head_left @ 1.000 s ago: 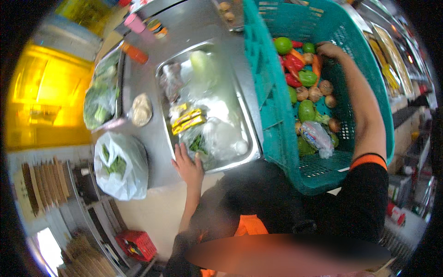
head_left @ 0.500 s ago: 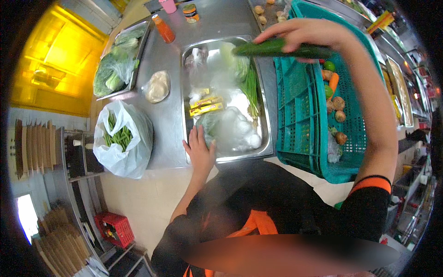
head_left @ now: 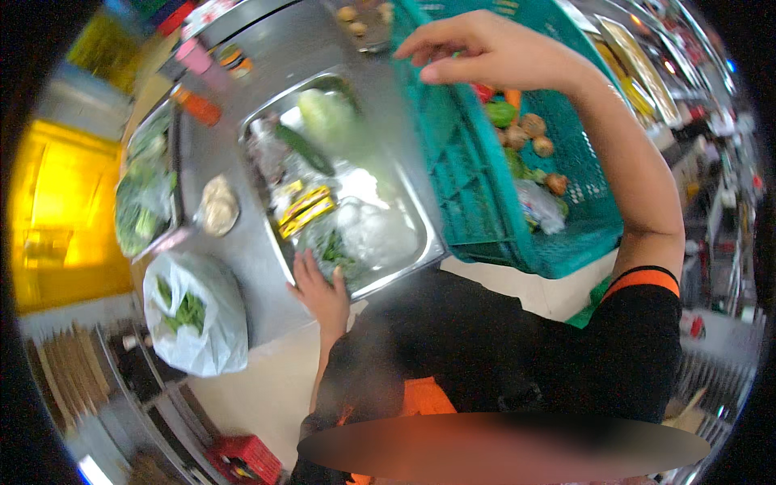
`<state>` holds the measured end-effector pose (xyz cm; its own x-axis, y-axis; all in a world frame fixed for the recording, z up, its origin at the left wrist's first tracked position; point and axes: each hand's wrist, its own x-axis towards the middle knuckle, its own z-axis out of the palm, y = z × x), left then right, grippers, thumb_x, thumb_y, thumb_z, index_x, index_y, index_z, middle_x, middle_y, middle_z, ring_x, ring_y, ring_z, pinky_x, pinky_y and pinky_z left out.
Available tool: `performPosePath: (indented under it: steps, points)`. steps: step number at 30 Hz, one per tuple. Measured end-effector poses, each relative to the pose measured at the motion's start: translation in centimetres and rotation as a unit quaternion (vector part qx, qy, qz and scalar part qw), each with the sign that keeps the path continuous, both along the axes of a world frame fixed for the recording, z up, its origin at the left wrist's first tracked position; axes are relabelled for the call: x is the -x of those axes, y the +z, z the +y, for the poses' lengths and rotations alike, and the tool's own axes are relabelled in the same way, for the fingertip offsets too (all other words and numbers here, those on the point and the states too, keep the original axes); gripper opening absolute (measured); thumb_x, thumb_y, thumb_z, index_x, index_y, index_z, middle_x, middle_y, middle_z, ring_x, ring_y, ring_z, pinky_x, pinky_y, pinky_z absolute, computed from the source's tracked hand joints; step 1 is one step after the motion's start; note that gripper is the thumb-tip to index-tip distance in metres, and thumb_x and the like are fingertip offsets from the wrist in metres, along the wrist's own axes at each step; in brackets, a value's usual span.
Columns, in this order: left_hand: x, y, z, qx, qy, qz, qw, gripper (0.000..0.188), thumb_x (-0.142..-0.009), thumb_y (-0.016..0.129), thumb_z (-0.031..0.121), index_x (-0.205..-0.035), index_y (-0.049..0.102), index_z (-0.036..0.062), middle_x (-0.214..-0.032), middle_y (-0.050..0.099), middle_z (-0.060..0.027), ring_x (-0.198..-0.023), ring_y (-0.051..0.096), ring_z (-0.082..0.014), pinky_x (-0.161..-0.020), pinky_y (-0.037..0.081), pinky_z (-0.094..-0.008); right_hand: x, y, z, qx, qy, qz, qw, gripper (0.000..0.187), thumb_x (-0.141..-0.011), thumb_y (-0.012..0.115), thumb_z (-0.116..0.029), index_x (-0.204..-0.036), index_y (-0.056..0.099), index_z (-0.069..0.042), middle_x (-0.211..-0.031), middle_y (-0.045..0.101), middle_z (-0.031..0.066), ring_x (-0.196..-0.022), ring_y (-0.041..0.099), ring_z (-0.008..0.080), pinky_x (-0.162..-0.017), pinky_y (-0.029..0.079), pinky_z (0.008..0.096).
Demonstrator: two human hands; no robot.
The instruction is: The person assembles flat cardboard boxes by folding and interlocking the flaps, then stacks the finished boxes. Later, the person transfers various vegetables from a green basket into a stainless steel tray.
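My right hand [head_left: 485, 52] is raised over the teal plastic crate [head_left: 477, 198], fingers apart, with nothing visible in it. My left hand [head_left: 322, 287] rests open at the near left edge of a metal tray [head_left: 404, 270], beside a bag of leafy greens [head_left: 330, 245]. A cucumber [head_left: 305, 149] lies across the middle of that tray, left of a pale green cabbage-like vegetable [head_left: 327, 115]. A second long dark green vegetable [head_left: 335, 84] is at the far end. Yellow packets [head_left: 305, 212] and a white plastic bag [head_left: 372, 230] are nearer to me.
Carrots, onions [head_left: 543, 145] and green peppers [head_left: 501, 114] lie in the crate. Left of the tray are a tied bag [head_left: 218, 208], a white bag of green beans [head_left: 198, 347] and a tray of leafy vegetables [head_left: 149, 190]. A red sauce bottle [head_left: 196, 107] and a jar [head_left: 235, 61] stand farther back.
My right hand has let go of the cucumber it held and is now empty over the crate. Cucumbers now show in the tray. The view has turned; my left hand stays at the tray's edge.
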<state>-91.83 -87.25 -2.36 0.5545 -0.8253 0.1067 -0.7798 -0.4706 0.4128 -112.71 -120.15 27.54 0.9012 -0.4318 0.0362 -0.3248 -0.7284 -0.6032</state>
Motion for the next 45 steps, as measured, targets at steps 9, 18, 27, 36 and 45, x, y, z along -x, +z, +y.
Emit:
performPosePath:
  steps: [9, 18, 27, 36, 45]
  points:
    - [0.4, 0.4, -0.5, -0.031, -0.022, -0.011, 0.999, 0.066, -0.093, 0.045, 0.041, -0.146, 0.025, 0.0081, -0.15, 0.026, -0.0179, -0.138, 0.025, -0.0342, -0.108, 0.004, -0.0634, 14.8, -12.2, -4.2, -0.146, -0.109, 0.477, 0.86, 0.049, -0.075, 0.073, -0.048, -0.098, 0.068, -0.005, -0.081, 0.064, 0.0065, -0.069, 0.06, 0.0174, -0.061, 0.05, 0.0324]
    - [0.7, 0.5, -0.6, -0.039, -0.012, -0.017, 0.999, 0.066, -0.094, 0.039, 0.046, -0.146, 0.026, 0.0088, -0.147, 0.033, -0.0164, -0.136, 0.031, -0.0332, -0.109, 0.005, -0.0628, 13.5, -20.4, -0.6, -0.105, 0.109, 0.602, 0.784, 0.046, -0.068, 0.078, -0.03, -0.099, 0.066, 0.001, -0.09, 0.067, 0.0156, -0.075, 0.066, 0.0262, -0.064, 0.053, 0.0393]
    - [0.6, 0.0, -0.5, 0.003, -0.011, -0.052, 0.999, 0.06, -0.094, 0.045, 0.041, -0.145, 0.031, 0.0134, -0.145, 0.038, -0.011, -0.133, 0.037, -0.0297, -0.108, 0.01, -0.0624, 16.7, -17.5, -6.6, -0.23, -0.137, 0.547, 0.793, 0.039, -0.072, 0.069, -0.012, -0.107, 0.06, 0.0, -0.091, 0.067, 0.0157, -0.078, 0.067, 0.0291, -0.066, 0.056, 0.0422]
    - [0.7, 0.5, -0.5, -0.028, -0.003, -0.027, 0.999, 0.062, -0.092, 0.049, 0.037, -0.144, 0.031, 0.0085, -0.144, 0.038, -0.0179, -0.134, 0.034, -0.0323, -0.11, 0.005, -0.0607, 18.2, -23.2, -2.8, -0.437, -0.139, 0.594, 0.661, 0.05, -0.077, 0.077, -0.035, -0.113, 0.06, -0.004, -0.101, 0.065, 0.0157, -0.091, 0.064, 0.0274, -0.08, 0.056, 0.0403]
    - [0.7, 0.5, -0.4, 0.009, -0.01, -0.029, 0.999, 0.061, -0.094, 0.046, 0.042, -0.143, 0.033, 0.0085, -0.144, 0.039, -0.0144, -0.134, 0.035, -0.0306, -0.109, 0.009, -0.0611, 14.6, -22.4, -4.9, -0.366, -0.008, 0.587, 0.722, 0.033, -0.078, 0.073, -0.019, -0.107, 0.06, -0.01, -0.082, 0.064, 0.003, -0.059, 0.058, 0.0141, -0.049, 0.048, 0.0262]
